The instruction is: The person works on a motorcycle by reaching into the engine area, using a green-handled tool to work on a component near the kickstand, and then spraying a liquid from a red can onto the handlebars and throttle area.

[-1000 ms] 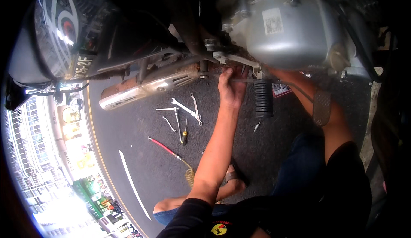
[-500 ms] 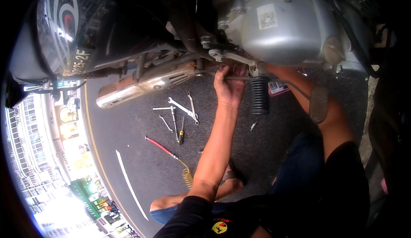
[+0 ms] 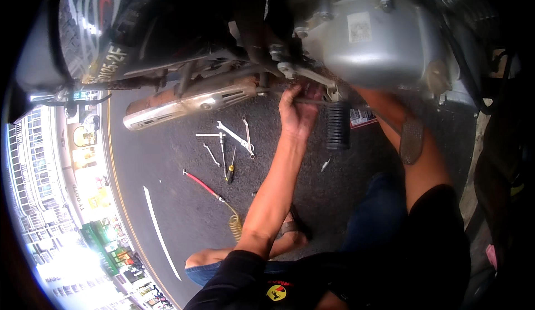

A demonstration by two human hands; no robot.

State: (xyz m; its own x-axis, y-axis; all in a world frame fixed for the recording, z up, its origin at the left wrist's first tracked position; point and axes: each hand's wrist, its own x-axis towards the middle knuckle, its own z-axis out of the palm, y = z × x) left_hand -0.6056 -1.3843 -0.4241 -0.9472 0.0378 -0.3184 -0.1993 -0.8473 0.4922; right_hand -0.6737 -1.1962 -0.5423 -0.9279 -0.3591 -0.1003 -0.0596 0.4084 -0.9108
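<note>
My left hand reaches up under a motorcycle, palm toward me and thumb raised. Its fingers curl up behind a thin metal bar beside the black rubber footpeg; whatever they grip is hidden. My right forearm passes behind a flat pedal and goes up beneath the silver engine cover. The engine cover hides the right hand and its fingers. Left of my left hand runs the exhaust muffler with its metal heat shield, rusty along the top.
On the asphalt lie wrenches, a T-handle tool, a yellow-handled screwdriver and a red air nozzle on a coiled yellow hose. A small metallic piece lies below the footpeg. A printed packet is partly hidden.
The view has shifted slightly, moving the ground tools a little left and up in the picture. My left hand stays at the same bar. My right forearm has moved slightly left.
</note>
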